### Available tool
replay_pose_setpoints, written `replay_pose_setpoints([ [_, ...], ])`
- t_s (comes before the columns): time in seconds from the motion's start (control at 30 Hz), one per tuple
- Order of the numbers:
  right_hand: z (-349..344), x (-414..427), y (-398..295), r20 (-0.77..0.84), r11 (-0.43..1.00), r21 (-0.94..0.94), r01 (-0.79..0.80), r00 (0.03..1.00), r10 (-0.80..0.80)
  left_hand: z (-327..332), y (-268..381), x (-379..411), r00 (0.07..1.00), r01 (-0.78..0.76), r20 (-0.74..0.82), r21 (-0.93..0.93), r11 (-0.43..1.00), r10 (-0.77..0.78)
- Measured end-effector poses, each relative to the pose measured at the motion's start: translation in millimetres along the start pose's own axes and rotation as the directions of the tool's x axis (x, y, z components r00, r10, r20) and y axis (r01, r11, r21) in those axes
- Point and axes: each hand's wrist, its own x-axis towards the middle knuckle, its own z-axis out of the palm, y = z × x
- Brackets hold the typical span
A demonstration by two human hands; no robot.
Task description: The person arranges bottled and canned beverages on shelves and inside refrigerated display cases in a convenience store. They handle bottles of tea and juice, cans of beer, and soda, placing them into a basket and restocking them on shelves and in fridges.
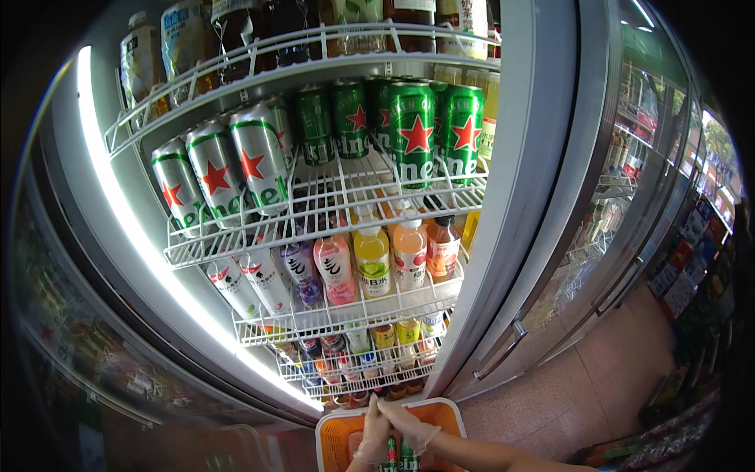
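My left hand (pixel 375 433) and my right hand (pixel 413 426), both in clear thin gloves, meet at the bottom of the view with straight fingers. Their palms face each other, so whatever lies between them is hidden; nothing sticks out. Both are above an orange plastic basket (pixel 453 411) with a pale rim. Inside it, partly covered by my hands, are green Heineken cans (pixel 408 457). Beyond the basket stands a lit drinks fridge. Its wire shelf (pixel 330 233) carries silver Heineken cans (pixel 258 162) on the left and green Heineken cans (pixel 411 135) on the right, with a gap between the front ones.
Bottled drinks (pixel 333 268) fill the shelf below, and more bottles (pixel 360 26) stand above. A bright light strip (pixel 118 206) runs down the fridge's left side. Right of the opening is a glass door with a metal handle (pixel 501 349). Stacked goods (pixel 687 253) line the tiled floor (pixel 581 371).
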Motion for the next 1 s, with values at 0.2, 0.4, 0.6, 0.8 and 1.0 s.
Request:
replay_pose_setpoints([
  [0.2, 22, -71, -251, 0.082, 0.584, -0.072, 0.809, 0.588, -0.805, 93, 263, -29, 0.631, -0.734, 0.261, -0.105, 0.671, 0.731],
  [0.4, 42, -75, -399, -0.138, 0.138, -0.311, 0.940, 0.099, -0.985, 174, 415, 15, 0.485, -0.872, 0.237, 0.197, 0.448, 0.842],
  [0.6, 36, -57, -445, -0.202, 0.345, -0.391, 0.853, 0.286, -0.937, 201, 445, 54, 0.694, -0.698, 0.326, 0.086, 0.711, 0.642],
  [0.8, 25, -46, -441, -0.169, 0.316, -0.264, 0.911, 0.279, -0.945, 197, 441, 65, 0.604, -0.764, 0.404, 0.047, 0.643, 0.687],
  [1.0, 20, -56, -415, -0.026, -0.118, -0.161, 0.980, -0.124, -0.992, 189, 421, 40, 0.030, -0.945, 0.339, 0.317, -0.084, 0.940],
])
